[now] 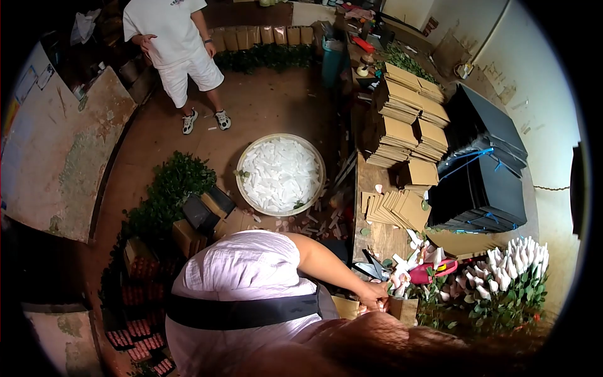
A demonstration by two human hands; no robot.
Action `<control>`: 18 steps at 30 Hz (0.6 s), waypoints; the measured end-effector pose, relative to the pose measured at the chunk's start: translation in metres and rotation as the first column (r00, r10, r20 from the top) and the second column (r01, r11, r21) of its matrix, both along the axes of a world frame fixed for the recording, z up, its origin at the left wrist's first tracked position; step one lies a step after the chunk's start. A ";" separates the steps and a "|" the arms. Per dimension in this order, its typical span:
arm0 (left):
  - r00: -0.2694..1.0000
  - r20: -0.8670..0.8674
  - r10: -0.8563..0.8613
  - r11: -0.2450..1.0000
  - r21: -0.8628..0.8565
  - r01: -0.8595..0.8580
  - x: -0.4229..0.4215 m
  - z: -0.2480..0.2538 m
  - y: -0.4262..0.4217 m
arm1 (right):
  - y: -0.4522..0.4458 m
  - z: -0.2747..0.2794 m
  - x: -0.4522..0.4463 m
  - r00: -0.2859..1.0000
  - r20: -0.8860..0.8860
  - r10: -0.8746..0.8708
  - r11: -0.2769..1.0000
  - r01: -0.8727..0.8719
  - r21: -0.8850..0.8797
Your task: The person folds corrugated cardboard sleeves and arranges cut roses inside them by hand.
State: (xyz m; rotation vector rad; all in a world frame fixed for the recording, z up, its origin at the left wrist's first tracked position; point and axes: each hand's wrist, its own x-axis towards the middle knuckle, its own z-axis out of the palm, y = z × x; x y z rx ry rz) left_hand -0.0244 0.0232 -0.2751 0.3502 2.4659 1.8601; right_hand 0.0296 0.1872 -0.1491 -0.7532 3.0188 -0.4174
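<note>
I have the left hand [375,295] just right of lower centre, at the end of a bare arm stretched toward the worktable [379,237]. Its fingers bend down over small pale-pink rose heads [362,309], which lie between a flat cardboard sheet [345,306] on the left and a piece of corrugated cardboard [404,310] on the right. I cannot tell whether the fingers are clenched on the blooms or merely touching them. I get no view of the right hand, so its grip is unknown to me; brown hair [383,336] fills that part of the bottom edge.

Just above and to the right of the hand I see loose white-wrapped buds beside a magenta-and-red object [427,271]. At lower right, a thick bunch of white-sleeved rosebuds [502,270] stands upright above green leaves. Up the right side, I have fanned cardboard sheets [397,210], stacked cardboard [402,129] and black sheets [483,188] tied with blue straps.

Near mid-frame, a round basin [276,214] full of white strips [279,176] sits on the floor. Rows of wrapped pink-red rose bundles [141,295] occupy the lower left. At upper left, I see another person [169,31] in white standing.
</note>
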 end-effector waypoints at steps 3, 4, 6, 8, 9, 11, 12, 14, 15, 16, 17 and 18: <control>1.000 -0.003 -0.009 1.000 0.011 0.009 0.001 0.005 -0.002 | 0.000 -0.001 -0.001 1.000 -0.003 0.008 1.000 -0.008 0.000; 1.000 -0.009 -0.015 1.000 0.016 0.015 0.000 0.002 -0.001 | 0.001 -0.002 -0.001 1.000 -0.004 0.011 1.000 -0.011 0.002; 0.999 -0.021 -0.029 0.999 0.024 0.029 -0.002 -0.002 -0.001 | 0.004 -0.007 -0.003 1.000 -0.018 0.017 1.000 -0.017 0.005; 1.000 -0.008 -0.027 1.000 0.014 0.028 -0.002 -0.003 0.000 | 0.004 -0.008 -0.002 1.000 -0.017 0.020 1.000 -0.020 0.006; 1.000 -0.004 -0.020 1.000 0.006 0.020 -0.002 -0.003 0.001 | 0.004 -0.007 -0.002 1.000 -0.008 0.019 1.000 -0.019 0.005; 1.000 -0.006 -0.002 1.000 -0.009 0.002 -0.002 -0.005 0.003 | 0.002 0.000 -0.002 1.000 0.008 0.017 1.000 -0.017 0.007; 1.000 -0.012 0.010 1.000 -0.016 -0.010 -0.001 -0.006 0.004 | 0.001 0.004 -0.001 1.000 0.017 0.018 1.000 -0.018 0.009; 1.000 0.001 0.011 1.000 -0.024 -0.011 0.001 -0.002 0.001 | -0.001 0.008 0.000 0.999 0.034 0.018 1.000 -0.019 0.018; 1.000 0.006 0.010 1.000 -0.026 -0.010 0.001 0.000 0.001 | -0.001 0.009 -0.001 0.999 0.042 0.018 1.000 -0.019 0.024; 1.000 0.010 0.009 1.000 -0.028 -0.009 0.001 -0.001 0.001 | -0.002 0.010 -0.001 0.999 0.050 0.018 0.999 -0.020 0.030; 1.000 0.013 0.007 1.000 -0.027 -0.007 0.001 -0.001 0.001 | -0.002 0.009 -0.002 0.998 0.056 0.021 0.999 -0.022 0.028; 1.000 0.020 0.007 1.000 -0.026 -0.006 0.001 -0.001 0.001 | -0.001 0.007 -0.002 0.998 0.056 0.022 0.999 -0.024 0.031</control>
